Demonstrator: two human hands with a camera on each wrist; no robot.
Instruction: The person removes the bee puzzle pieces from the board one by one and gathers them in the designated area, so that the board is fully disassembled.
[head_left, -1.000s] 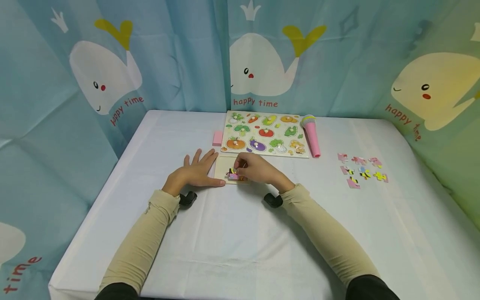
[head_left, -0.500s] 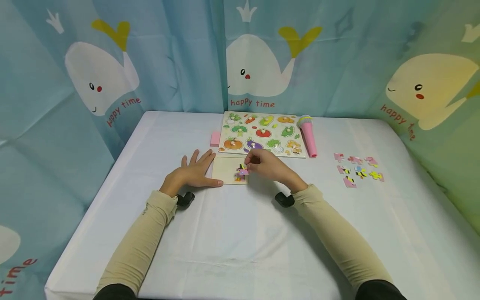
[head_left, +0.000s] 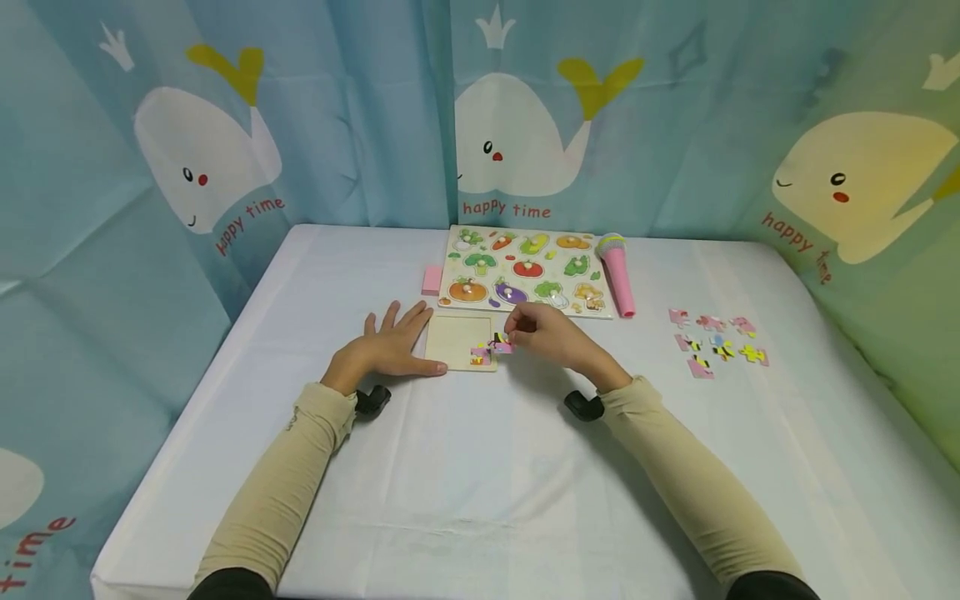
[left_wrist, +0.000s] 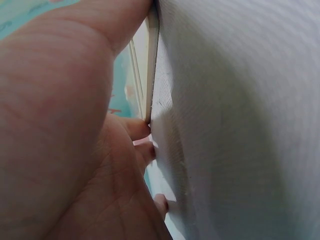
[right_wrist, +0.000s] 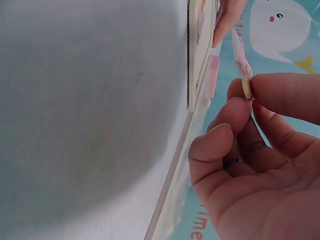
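Observation:
My left hand (head_left: pixel 390 346) rests flat with fingers spread at the left side of a small wooden puzzle tray (head_left: pixel 452 337), thumb and index finger touching its edge. One pink puzzle piece (head_left: pixel 480 357) lies in the tray's lower right corner. Thumb and finger of my right hand (head_left: pixel 553 337) pinch a pink, black and yellow jigsaw piece (head_left: pixel 500 343) at the tray's right edge. In the right wrist view, that held piece (right_wrist: pixel 241 57) is seen edge-on, raised off the tray. The left wrist view shows the palm (left_wrist: pixel 85 195) beside the tray's side (left_wrist: pixel 153 65).
Behind the tray lies a vegetable peg board (head_left: pixel 495 246), with a pink block (head_left: pixel 432 281) to its left and a pink toy microphone (head_left: pixel 619 279) to its right. Several loose jigsaw pieces (head_left: pixel 722 347) are laid out in rows on the table's right side.
My right hand has drawn back to the right with the pinched piece, from over the tray to its right edge, uncovering the corner piece. The left hand has stayed put.

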